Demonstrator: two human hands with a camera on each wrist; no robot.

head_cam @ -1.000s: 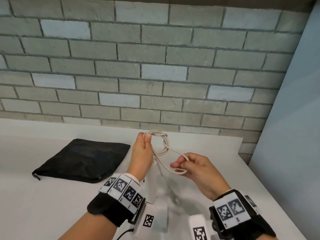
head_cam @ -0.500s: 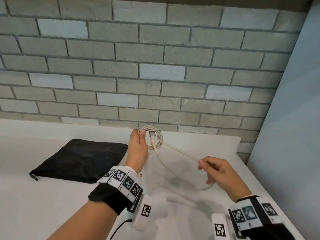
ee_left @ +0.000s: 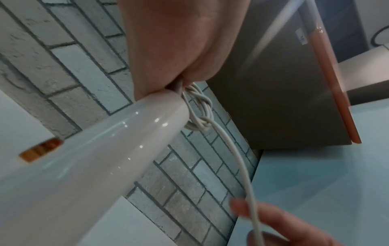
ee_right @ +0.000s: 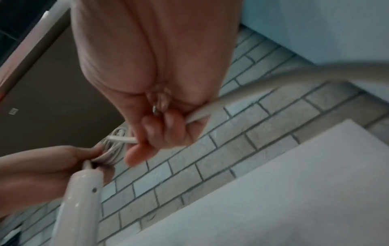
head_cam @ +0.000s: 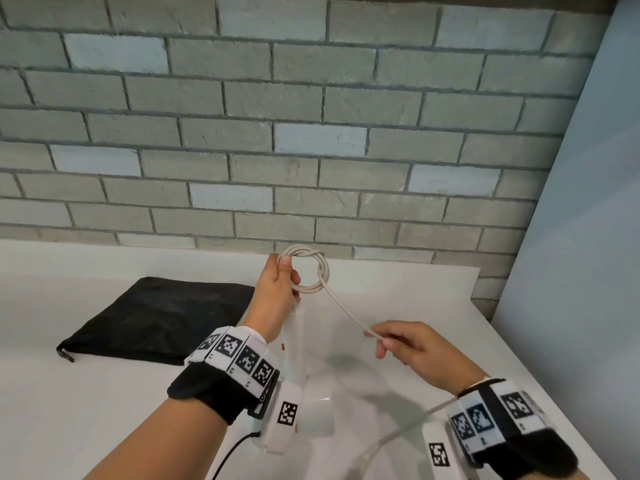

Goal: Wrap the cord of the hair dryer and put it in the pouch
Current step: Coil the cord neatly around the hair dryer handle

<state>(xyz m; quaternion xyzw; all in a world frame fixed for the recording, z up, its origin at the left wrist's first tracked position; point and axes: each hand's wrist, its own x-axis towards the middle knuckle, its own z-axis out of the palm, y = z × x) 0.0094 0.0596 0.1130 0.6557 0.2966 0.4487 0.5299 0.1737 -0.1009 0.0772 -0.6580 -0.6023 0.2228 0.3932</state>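
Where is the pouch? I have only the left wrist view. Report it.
Observer: The black pouch lies flat on the white table, to the left of the left hand.
Operator: Now describe the grip on the free run.
Observer: The right hand holds the cord in curled fingers. In the right wrist view the cord passes right through the fist.
Operator: Report the slack.
Observer: In the head view, the cord drops below the right wrist and curves down out of frame. No plug is in view.
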